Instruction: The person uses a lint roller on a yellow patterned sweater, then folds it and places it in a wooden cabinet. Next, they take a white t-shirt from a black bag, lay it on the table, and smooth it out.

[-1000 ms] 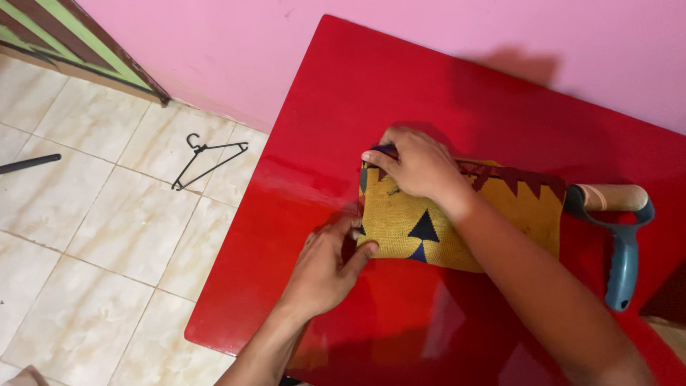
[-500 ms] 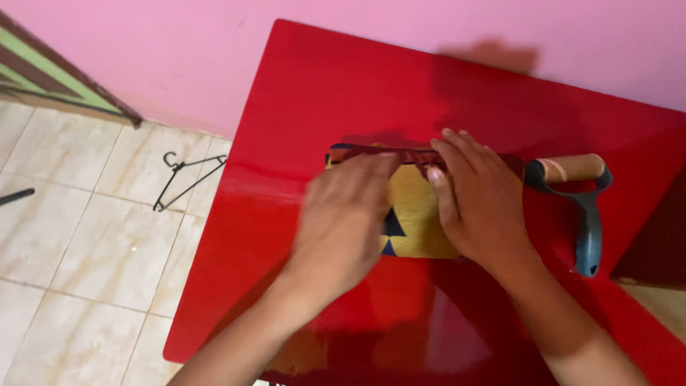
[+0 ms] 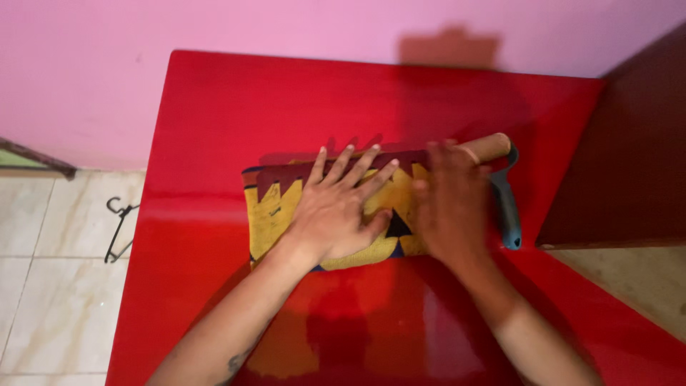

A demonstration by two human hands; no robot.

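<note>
Hidden, cropped, blurred bits

Right hand [image 3: 451, 207] motion-blurred, fingers unclear, covers cloth's [image 3: 275, 214] right end and part of roller [image 3: 488, 146]. Left hand [image 3: 337, 211] hides cloth middle. Hanger [image 3: 118, 230] partly behind table [image 3: 286, 100]. Forearms cut by bottom edge.

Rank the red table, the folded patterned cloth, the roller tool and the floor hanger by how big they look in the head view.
1. red table
2. folded patterned cloth, partly under both hands
3. roller tool, partly hidden by the right hand
4. hanger, smallest, but farther away and cut off, so unsure
</note>
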